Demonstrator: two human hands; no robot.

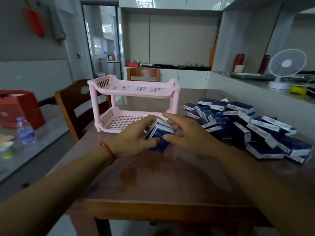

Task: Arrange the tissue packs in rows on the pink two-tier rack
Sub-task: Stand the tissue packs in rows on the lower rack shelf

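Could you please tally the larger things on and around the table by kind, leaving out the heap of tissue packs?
Pink rack: 1
Wooden chairs and: 2
Water bottle: 1
White fan: 1
Red bag: 1
Total: 6

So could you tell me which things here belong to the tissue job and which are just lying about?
Job: pink rack; held tissue packs between left hand and right hand; pile of packs.
Lying about: water bottle; red bag; fan; chair.
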